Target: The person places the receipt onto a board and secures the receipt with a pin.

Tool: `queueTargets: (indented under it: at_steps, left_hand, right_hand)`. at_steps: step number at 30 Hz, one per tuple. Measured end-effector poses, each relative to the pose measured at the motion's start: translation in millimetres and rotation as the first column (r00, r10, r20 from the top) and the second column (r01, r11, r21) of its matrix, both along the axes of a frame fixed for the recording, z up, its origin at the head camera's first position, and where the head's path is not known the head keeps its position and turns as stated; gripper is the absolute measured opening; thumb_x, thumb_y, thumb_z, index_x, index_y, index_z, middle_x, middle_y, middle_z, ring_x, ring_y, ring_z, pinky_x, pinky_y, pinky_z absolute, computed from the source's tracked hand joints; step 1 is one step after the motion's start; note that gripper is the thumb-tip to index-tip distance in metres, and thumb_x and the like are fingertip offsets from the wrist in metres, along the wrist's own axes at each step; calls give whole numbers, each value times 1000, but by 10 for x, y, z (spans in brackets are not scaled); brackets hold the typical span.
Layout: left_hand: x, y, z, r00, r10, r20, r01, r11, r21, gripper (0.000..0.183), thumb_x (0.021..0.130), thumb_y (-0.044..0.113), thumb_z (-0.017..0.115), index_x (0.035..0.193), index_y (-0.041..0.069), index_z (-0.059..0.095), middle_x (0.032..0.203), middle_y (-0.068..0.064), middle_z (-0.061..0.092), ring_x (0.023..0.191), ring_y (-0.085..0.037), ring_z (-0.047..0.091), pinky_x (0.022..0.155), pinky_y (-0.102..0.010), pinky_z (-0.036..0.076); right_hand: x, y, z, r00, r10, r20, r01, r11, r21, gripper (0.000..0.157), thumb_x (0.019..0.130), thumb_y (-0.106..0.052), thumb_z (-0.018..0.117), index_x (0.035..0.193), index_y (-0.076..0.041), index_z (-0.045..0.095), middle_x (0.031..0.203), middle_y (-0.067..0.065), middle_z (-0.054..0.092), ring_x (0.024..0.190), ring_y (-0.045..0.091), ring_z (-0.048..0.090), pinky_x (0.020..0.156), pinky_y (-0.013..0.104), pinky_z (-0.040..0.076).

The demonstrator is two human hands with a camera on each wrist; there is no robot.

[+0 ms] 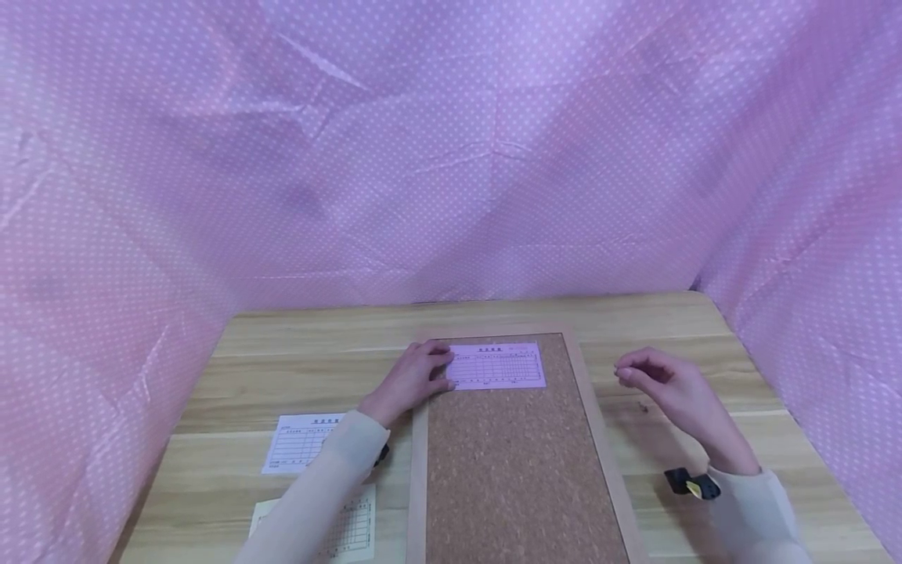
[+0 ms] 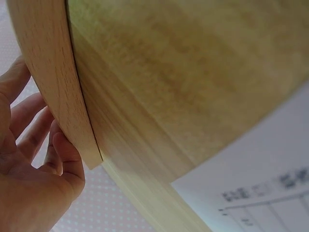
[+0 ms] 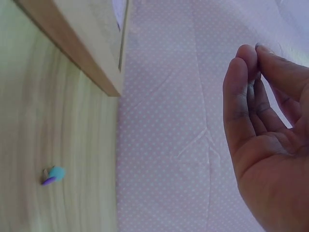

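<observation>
Left grip (image 1: 409,377): fingers relaxed, touching one lilac printed slip (image 1: 499,366) just to its right, atop a framed corkboard (image 1: 517,470). Right grip (image 1: 672,392): pinching one small item (image 1: 616,370), indistinct; coloured pins (image 3: 55,173) lie below it on the table (image 1: 324,368).

I can't read any words here. The pinkish-purple oblong paper slip (image 1: 496,366), the white oblong paper slip (image 1: 290,445) and the pale yellow paper slip (image 1: 360,526) all have print, but it's too small or blurry.
</observation>
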State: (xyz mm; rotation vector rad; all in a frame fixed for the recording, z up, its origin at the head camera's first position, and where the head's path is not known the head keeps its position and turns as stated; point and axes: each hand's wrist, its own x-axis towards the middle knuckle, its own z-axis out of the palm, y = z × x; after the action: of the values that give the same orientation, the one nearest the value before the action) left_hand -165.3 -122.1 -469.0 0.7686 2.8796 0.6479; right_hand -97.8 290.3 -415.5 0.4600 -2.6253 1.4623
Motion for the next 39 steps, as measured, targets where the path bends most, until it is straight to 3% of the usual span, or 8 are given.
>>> queueTargets:
  at_steps: [11, 15, 22, 29, 39]
  left_hand:
    - [2, 6, 4, 1000, 4, 14, -4, 1000, 4, 55, 92, 26, 80, 138, 0, 63, 149, -14, 54, 133, -37, 49, 113, -48, 39]
    - [1, 3, -17, 1000, 10, 18, -10, 1000, 9, 55, 93, 26, 79, 139, 0, 62, 150, -13, 53, 134, -36, 48, 114, -47, 39]
    - [-1, 0, -28, 999, 20, 33, -20, 1000, 3, 57, 94, 28, 78, 141, 2, 61, 152, -11, 51, 137, -35, 46, 115, -47, 37]
    - [7, 8, -16, 999, 24, 41, -24, 1000, 0, 57, 94, 27, 78, 141, 2, 61, 152, -11, 51, 137, -35, 46, 115, -46, 37]
    - [3, 3, -23, 999, 26, 46, -26, 1000, -10, 57, 94, 29, 78, 142, 3, 61, 152, -10, 51, 137, -34, 46, 115, -46, 37]
  right_hand:
    - [-51, -186, 87, 1000, -14, -11, 14, 1000, 12, 11, 100, -6, 67, 108, -3, 73, 95, 1, 75, 85, 8, 70, 70, 20, 54]
    - [-88, -266, 116, 1000, -11, -8, 11, 1000, -1, 10, 101, -6, 67, 108, -2, 73, 93, -2, 75, 85, 5, 70, 64, 21, 54]
    - [-187, -420, 122, 999, 45, -16, -46, 996, -72, 10, 99, 1, 65, 107, 4, 71, 95, 1, 74, 86, 6, 70, 76, 20, 57]
    - [-257, -527, 148, 998, 48, 27, -46, 995, -83, 12, 101, -3, 65, 109, 3, 71, 96, 12, 73, 84, 7, 70, 76, 22, 58]
    - [-387, -705, 166, 988, 84, 130, -67, 989, -132, 17, 101, -10, 68, 110, 4, 70, 98, 20, 72, 86, 19, 72, 77, 25, 58]
